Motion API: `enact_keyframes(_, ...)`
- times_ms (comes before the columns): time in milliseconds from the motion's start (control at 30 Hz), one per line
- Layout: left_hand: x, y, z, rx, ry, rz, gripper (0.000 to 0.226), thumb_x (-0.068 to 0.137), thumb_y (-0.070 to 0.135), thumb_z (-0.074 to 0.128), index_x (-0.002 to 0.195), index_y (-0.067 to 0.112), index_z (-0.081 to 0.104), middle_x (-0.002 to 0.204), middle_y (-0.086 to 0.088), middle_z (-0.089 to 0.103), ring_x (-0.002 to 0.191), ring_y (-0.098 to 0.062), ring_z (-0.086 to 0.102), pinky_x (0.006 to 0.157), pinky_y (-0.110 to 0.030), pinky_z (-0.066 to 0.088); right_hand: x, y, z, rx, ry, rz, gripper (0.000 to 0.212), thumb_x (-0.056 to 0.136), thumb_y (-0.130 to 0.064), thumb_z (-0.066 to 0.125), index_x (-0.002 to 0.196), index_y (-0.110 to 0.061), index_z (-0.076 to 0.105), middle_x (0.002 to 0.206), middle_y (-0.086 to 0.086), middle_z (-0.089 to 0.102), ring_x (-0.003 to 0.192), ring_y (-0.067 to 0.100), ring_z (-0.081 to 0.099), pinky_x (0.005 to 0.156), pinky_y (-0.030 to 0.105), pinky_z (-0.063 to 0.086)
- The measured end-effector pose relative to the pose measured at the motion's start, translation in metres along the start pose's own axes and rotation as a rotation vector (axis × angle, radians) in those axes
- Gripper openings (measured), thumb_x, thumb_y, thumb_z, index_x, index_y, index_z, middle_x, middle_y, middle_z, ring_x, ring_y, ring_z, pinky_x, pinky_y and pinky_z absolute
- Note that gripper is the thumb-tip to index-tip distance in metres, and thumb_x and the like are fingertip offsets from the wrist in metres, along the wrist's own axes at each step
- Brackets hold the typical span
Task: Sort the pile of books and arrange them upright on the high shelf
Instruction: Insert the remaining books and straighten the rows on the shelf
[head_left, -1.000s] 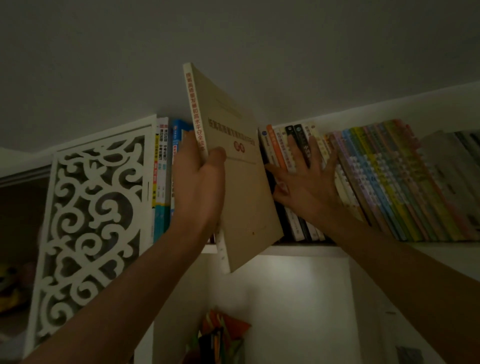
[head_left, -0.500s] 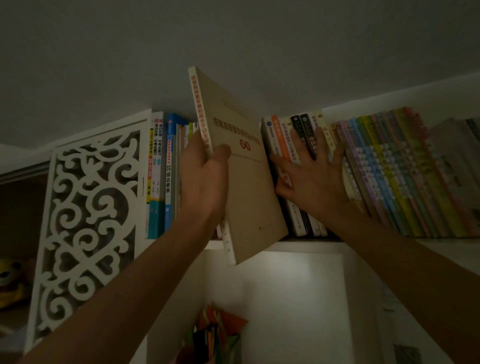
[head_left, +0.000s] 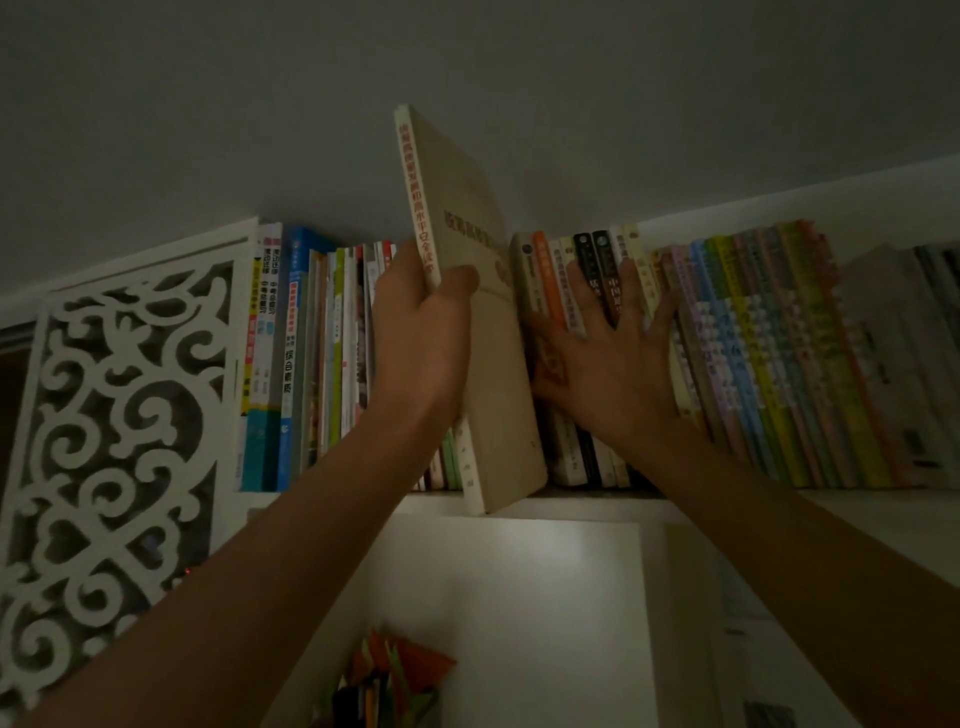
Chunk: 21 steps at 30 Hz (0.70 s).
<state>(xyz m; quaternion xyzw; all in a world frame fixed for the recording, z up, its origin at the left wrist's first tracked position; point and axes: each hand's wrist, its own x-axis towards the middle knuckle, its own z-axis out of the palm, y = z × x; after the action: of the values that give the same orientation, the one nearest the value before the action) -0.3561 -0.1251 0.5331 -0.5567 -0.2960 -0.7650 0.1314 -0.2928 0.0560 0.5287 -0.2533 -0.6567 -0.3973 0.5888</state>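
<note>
Now your left hand (head_left: 421, 332) pinches the tan book (head_left: 498, 395) at its spine, tilted, its bottom corner at the shelf (head_left: 597, 501) edge; your right hand (head_left: 613, 364) presses spread against the neighbouring books (head_left: 582, 270). It looks thin, light, a little floppy: grip lower.

2 hands (head_left: 421, 332), 1 tan book (head_left: 498, 374) held, 1 shelf (head_left: 597, 501), 1 fretwork panel (head_left: 119, 415)

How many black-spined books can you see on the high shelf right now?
2: the black-spined books stand side by side just right of the gap, partly behind the right hand's fingers. Dim light may hide others.
</note>
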Motion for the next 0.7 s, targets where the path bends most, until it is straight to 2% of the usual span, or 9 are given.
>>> enact_keyframes(100,0.002,-0.004,-0.004,0.017,0.027,-0.026,0.025,0.093,0.008,0.044,0.089,0.032,0.049,0.088,0.017,0.057,0.08,0.0,0.059,0.063,-0.015,0.051,-0.001,0.003,0.0,-0.016,-0.026,0.018,0.057,0.078,-0.055,0.046,0.133,-0.037,0.048,0.156,0.01,0.02,0.139,0.049,0.005,0.102,0.069,-0.002)
enact_keyframes(233,0.008,-0.001,-0.004,0.065,0.048,-0.039,0.023,0.095,0.008,0.042,0.089,0.03,0.047,0.086,0.017,0.054,0.078,0.0,0.056,0.057,-0.008,0.05,-0.003,0.003,-0.002,-0.011,-0.05,0.031,0.056,0.081,-0.055,0.048,0.135,-0.039,0.044,0.158,0.008,0.012,0.141,0.047,-0.003,0.103,0.069,-0.005)
enact_keyframes(367,0.009,0.011,-0.011,0.19,0.055,0.023,0.026,0.094,0.011,0.042,0.079,0.032,0.045,0.081,0.012,0.055,0.078,-0.009,0.06,0.07,-0.029,0.055,-0.003,0.004,-0.002,-0.016,-0.056,0.014,0.058,0.082,-0.057,0.049,0.136,-0.039,0.042,0.158,0.008,0.01,0.14,0.047,-0.005,0.102,0.07,-0.004)
enact_keyframes(467,0.014,0.017,-0.022,0.24,0.032,0.033,0.028,0.093,0.011,0.042,0.073,0.031,0.043,0.076,0.008,0.052,0.081,-0.021,0.06,0.077,-0.042,0.054,-0.003,0.004,-0.001,-0.05,-0.049,0.015,0.066,0.078,-0.071,0.038,0.135,-0.04,0.044,0.158,0.009,0.013,0.14,0.048,-0.002,0.101,0.068,-0.008)
enact_keyframes(500,0.015,0.017,-0.026,0.239,0.03,0.027,0.028,0.093,0.011,0.042,0.073,0.03,0.042,0.075,0.008,0.051,0.079,-0.019,0.058,0.076,-0.041,0.053,-0.003,0.003,-0.002,-0.047,-0.048,0.019,0.069,0.076,-0.075,0.036,0.135,-0.04,0.044,0.157,0.009,0.014,0.14,0.048,-0.001,0.101,0.067,-0.009)
enact_keyframes(567,0.014,0.016,-0.031,0.221,0.021,0.015,0.021,0.093,0.011,0.043,0.081,0.028,0.046,0.078,0.012,0.051,0.075,-0.008,0.057,0.071,-0.03,0.051,-0.003,0.003,-0.002,-0.043,-0.04,0.017,0.068,0.076,-0.072,0.037,0.135,-0.04,0.045,0.157,0.009,0.014,0.14,0.048,-0.001,0.1,0.067,-0.011)
enact_keyframes(633,0.013,0.015,-0.035,0.195,0.013,-0.008,0.016,0.093,0.011,0.044,0.098,0.026,0.048,0.086,0.015,0.054,0.081,-0.002,0.058,0.066,-0.019,0.051,-0.004,0.003,-0.001,-0.044,-0.024,0.012,0.063,0.078,-0.064,0.04,0.135,-0.039,0.045,0.157,0.009,0.015,0.14,0.048,0.0,0.099,0.066,-0.011)
enact_keyframes(700,0.012,0.014,-0.036,0.183,0.01,-0.028,0.024,0.093,0.011,0.044,0.114,0.022,0.051,0.093,0.012,0.058,0.085,-0.004,0.06,0.065,-0.017,0.053,-0.004,0.003,0.0,-0.038,-0.005,0.014,0.06,0.078,-0.06,0.043,0.133,-0.038,0.047,0.157,0.01,0.017,0.14,0.048,0.002,0.099,0.066,-0.011)
